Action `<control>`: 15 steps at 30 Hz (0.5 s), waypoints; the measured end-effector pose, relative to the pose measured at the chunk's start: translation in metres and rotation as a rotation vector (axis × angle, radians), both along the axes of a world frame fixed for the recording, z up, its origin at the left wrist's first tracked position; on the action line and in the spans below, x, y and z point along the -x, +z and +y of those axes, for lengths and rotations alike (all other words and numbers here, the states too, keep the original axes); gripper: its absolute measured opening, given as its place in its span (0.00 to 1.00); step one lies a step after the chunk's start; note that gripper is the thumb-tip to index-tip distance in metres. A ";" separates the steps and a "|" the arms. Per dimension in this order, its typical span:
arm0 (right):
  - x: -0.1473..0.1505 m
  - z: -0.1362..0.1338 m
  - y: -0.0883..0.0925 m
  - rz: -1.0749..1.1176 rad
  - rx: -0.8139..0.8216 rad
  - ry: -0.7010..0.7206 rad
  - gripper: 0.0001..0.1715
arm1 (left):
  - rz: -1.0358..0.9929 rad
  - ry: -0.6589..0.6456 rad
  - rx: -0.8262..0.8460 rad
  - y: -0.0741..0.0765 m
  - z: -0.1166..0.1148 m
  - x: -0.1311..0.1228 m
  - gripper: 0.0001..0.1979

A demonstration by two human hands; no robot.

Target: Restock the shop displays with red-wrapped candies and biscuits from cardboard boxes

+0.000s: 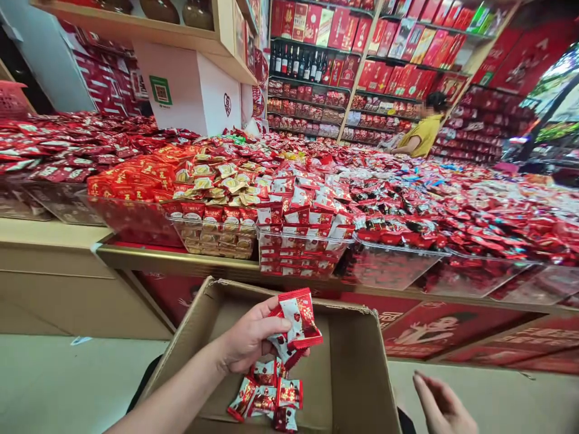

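My left hand (253,334) grips a few small red-and-white snack packets (298,319) between thumb and fingers, over an open cardboard box (357,361). Several matching packets (265,398) lie loose on the bottom of that box, below the hand. Out past the box's right side is my right hand (446,407), partly cut off by the lower edge of the view. Its fingers are loosely curved, with nothing visible in them. Beyond the box stands a clear bin heaped with red-and-white packets (301,220).
Clear bins of wrapped sweets line the counter (226,263), including gold durian packets (215,223) and orange-red packets (131,181). A white pillar (174,90) carries a QR sign (160,90). A person in yellow (423,135) stands behind the display. Shelves with bottles (298,63) rise at the back.
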State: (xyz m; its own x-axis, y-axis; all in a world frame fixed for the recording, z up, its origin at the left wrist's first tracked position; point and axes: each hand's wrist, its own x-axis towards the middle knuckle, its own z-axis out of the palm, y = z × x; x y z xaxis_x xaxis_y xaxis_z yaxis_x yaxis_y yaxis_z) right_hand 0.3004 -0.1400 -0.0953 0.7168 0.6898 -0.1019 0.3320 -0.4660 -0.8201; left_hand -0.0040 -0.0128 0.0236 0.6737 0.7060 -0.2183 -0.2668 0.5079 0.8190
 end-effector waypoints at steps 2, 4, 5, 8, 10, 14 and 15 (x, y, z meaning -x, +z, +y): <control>0.031 0.017 0.045 0.133 -0.181 0.144 0.25 | 0.060 0.043 -0.030 0.004 -0.001 -0.004 0.17; 0.070 0.035 0.084 0.270 -0.312 0.371 0.24 | 0.094 0.016 -0.073 0.006 -0.004 -0.008 0.16; 0.089 0.044 0.098 0.346 -0.366 0.467 0.24 | 0.104 -0.011 -0.099 0.007 -0.005 -0.011 0.16; 0.133 0.065 0.117 0.548 -0.463 0.663 0.18 | 0.122 -0.058 -0.184 0.005 -0.013 -0.014 0.14; 0.147 0.074 0.114 0.627 -0.470 0.672 0.14 | 0.111 -0.019 -0.238 0.001 -0.019 -0.015 0.16; 0.153 0.082 0.096 0.718 -0.510 0.601 0.13 | 0.120 0.092 -0.307 -0.009 -0.026 -0.017 0.18; 0.152 0.082 0.094 0.694 -0.546 0.597 0.13 | 0.149 0.106 -0.333 -0.011 -0.026 -0.016 0.17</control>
State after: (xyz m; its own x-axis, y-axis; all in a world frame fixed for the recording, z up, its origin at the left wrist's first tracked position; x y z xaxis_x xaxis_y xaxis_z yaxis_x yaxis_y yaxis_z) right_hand 0.1481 -0.0578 -0.0015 0.1515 0.9859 0.0713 -0.2348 0.1060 -0.9662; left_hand 0.0123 -0.0388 0.0126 0.5712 0.8190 -0.0555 -0.1688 0.1833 0.9685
